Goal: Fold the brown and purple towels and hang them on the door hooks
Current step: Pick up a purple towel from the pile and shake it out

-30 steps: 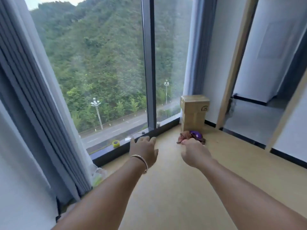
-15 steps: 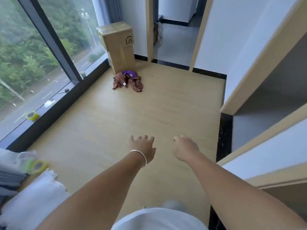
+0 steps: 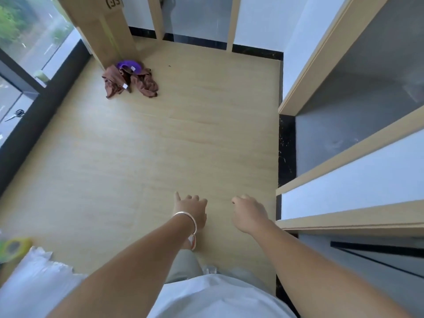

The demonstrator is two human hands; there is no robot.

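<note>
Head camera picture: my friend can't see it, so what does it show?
Two empty hands, left and right, reach out over a pale wood floor. Far ahead, a crumpled brown towel and a purple towel lie heaped against a cardboard box by a window.

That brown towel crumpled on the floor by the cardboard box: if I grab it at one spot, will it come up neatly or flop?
Likely floppy: the brown towel lies in loose folds, so a one-point grab should leave it dangling. It probably is light, being thin and small beside the cardboard box. The purple towel seems tucked against it and may drag along.
</note>
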